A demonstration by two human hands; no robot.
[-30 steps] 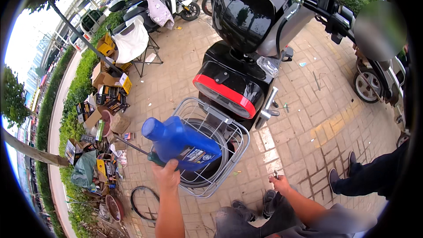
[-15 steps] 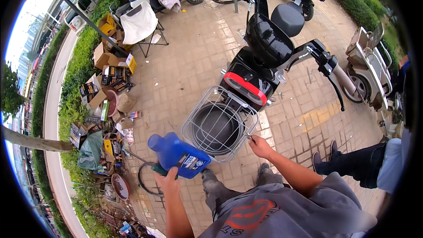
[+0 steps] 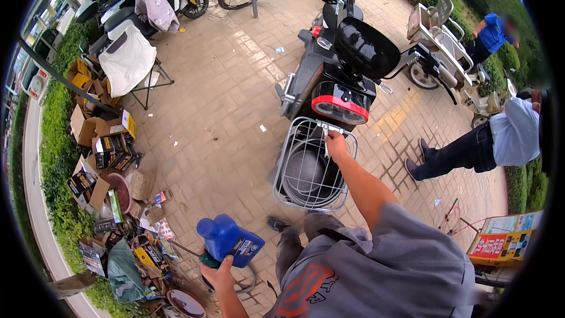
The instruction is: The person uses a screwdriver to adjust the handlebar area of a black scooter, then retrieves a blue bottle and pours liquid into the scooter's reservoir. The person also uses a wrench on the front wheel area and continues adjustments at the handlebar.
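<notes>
Now the right hand (image 3: 336, 145), grip unclear, has moved over the basket (image 3: 282, 156); left hand (image 3: 219, 271) grips bottle (image 3: 231, 241).

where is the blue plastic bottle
In the head view, the blue plastic bottle is at lower left, held in the bare left hand, right of the crumpled green sheet.

- The green handle (image 3: 208, 261) of the long tool is partly covered by the left hand (image 3: 219, 274) and the blue bottle (image 3: 231, 240).
- The bottle's small print cannot be read.
- What is gripped by the right hand (image 3: 337, 145) at the basket (image 3: 281, 168) cannot be told.
- The face of the person in blue (image 3: 493, 36) is blurred.
- The reddish basin (image 3: 170, 298) is cut by the lower edge.
</notes>
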